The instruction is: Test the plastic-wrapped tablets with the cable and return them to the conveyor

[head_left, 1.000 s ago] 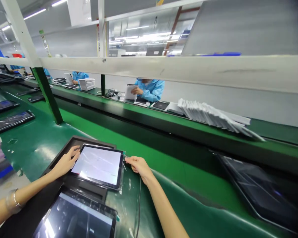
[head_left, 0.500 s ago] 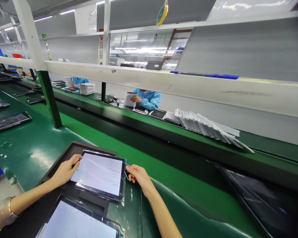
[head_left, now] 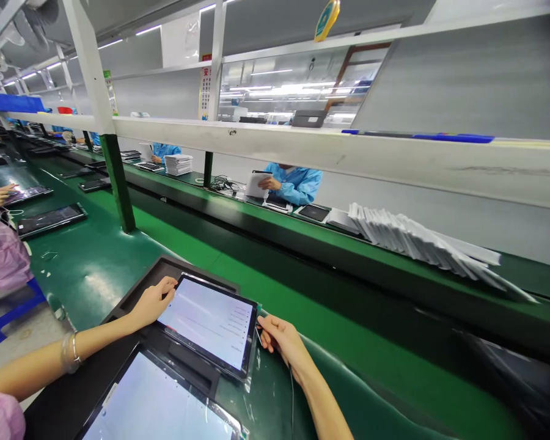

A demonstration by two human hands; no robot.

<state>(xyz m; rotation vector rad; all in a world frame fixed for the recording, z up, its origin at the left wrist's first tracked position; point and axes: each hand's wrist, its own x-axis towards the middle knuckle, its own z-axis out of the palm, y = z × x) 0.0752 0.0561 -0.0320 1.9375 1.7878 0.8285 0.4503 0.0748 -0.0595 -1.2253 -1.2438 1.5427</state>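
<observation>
A lit tablet (head_left: 211, 324) in a clear film lies tilted on a black tray (head_left: 165, 270) on the green belt. My left hand (head_left: 153, 302) rests on the tablet's left edge, fingers bent over it and gripping it. My right hand (head_left: 282, 339) sits at the tablet's right edge with its fingers pinched together. A thin dark cable (head_left: 292, 391) runs back from under that hand. A second lit tablet (head_left: 160, 403) lies closer to me at the bottom of the view.
A green post (head_left: 119, 189) stands on the belt behind left. Dark tablets (head_left: 50, 220) lie farther left, beside a person in pink (head_left: 0, 250). Across the raised belt lie fanned white sheets (head_left: 421, 241), and a co-worker in blue (head_left: 293, 183) holds a tablet.
The tablet's screen went from nearly blank white to showing lines of text. Both hands stayed at its edges while my view swung a little to the left.
</observation>
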